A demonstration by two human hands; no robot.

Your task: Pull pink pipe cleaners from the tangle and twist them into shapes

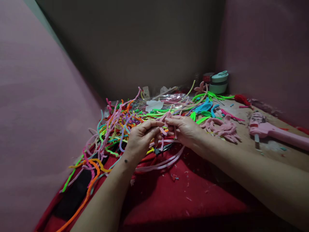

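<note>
Both my hands meet over a heap of coloured pipe cleaners [113,122]. A pink pipe cleaner [169,115], bent into a loop or petal shape, is pinched in my right hand [184,129], with ends hanging below the fingers. My left hand [146,133] is closed, thumb and forefinger together at the same pink piece. How its fingertips grip is partly hidden. Just right of my right hand lies a bundle of twisted pink pipe cleaners [222,127]. Under my hands are dark-handled pliers or scissors [164,149], partly covered.
A pink hot glue gun [267,129] lies on the brown board [243,151] at right. A mint-green container [219,83] stands at the back near the wall. Blue pipe cleaner shapes [204,106] and clear plastic packaging [173,98] lie behind. Scraps dot the red cloth [193,199].
</note>
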